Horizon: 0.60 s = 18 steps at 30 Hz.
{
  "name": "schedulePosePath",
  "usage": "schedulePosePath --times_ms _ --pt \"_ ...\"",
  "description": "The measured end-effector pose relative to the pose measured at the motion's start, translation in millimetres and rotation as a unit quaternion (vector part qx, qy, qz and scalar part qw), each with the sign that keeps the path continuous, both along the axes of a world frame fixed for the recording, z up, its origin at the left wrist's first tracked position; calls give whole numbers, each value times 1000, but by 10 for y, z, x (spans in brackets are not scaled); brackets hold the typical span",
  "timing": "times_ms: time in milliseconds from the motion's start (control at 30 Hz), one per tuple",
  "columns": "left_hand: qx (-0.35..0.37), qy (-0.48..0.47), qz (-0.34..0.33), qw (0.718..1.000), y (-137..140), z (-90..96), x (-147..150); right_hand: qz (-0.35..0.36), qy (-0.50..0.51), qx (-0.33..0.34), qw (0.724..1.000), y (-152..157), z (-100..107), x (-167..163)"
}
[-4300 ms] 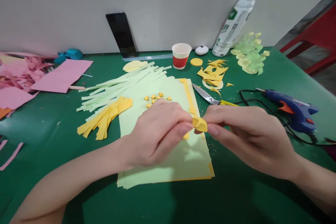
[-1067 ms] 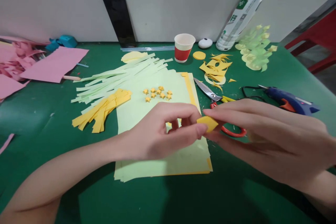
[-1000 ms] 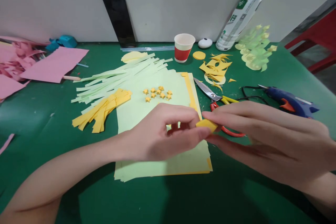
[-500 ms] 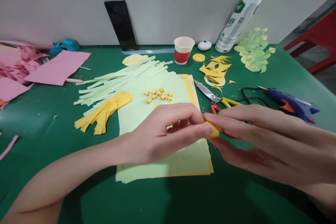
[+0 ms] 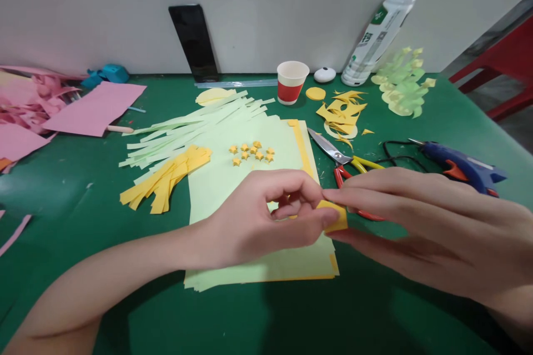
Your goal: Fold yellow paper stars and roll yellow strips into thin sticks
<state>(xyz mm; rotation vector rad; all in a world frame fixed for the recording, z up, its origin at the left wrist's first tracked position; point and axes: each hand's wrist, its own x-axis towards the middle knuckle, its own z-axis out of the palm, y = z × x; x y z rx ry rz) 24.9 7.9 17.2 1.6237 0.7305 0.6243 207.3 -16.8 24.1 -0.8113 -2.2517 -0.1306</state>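
My left hand is closed in a pinch, thumb and forefinger on a yellow paper strip. The strip's broad end sticks out past the thumb, and part of it runs behind the curled fingers. From the right, my right hand has its fingertips on the upper edge of that end and its thumb at the lower edge. Just beyond the hands, several small folded yellow paper stars lie on a stack of pale green paper sheets. Left of them is a bundle of yellow paper strips.
Scissors with red and yellow handles lie near my right fingers, beside a blue glue gun. Behind stand a paper cup, a leaning phone and a leaning bottle. Pink paper lies far left.
Both hands sit slightly lower. More of the yellow strip's end shows between my left thumb and the right fingertips. The view has tilted a little.
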Motion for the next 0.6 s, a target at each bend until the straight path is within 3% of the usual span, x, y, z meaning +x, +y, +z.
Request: schedulePosePath --times_ms 233,367,467,600 --pt "10 -16 9 1000 -1 24 6 -49 51 -21 997 -41 -47 26" --pt "32 -3 9 999 1 33 2 -26 52 -55 997 -39 -40 24" --pt "151 3 5 988 15 37 -22 -27 74 -96 992 -38 -17 38" --pt "406 4 20 914 54 29 -61 -37 43 -138 989 -28 27 54"
